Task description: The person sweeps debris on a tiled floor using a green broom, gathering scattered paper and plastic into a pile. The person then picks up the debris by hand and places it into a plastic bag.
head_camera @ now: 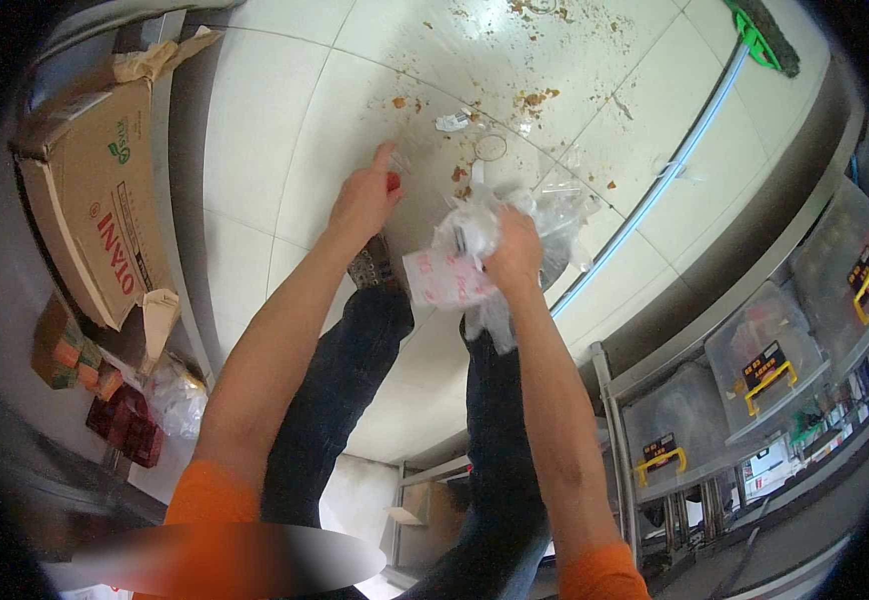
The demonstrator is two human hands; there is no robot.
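My right hand [515, 251] grips a crumpled bundle of plastic wrappers [472, 231] low over the tiled floor. From the bundle hangs a white plastic piece with pink printing [449, 279]. More clear plastic [563, 217] spreads on the right side of this hand. My left hand [363, 196] reaches down over the floor with one finger stretched out, and I see nothing held in it. Ahead of both hands lie brown crumbs and flakes [536, 99], a crumpled white scrap [452, 121] and a thin ring [490, 148].
A broom with a blue handle [656, 187] and green head [761, 41] lies along the right. Beyond it, a metal rack [614, 390] holds clear plastic bins with yellow handles [768, 386]. A cardboard box [101, 202] and plastic bags [176, 401] occupy shelving at left.
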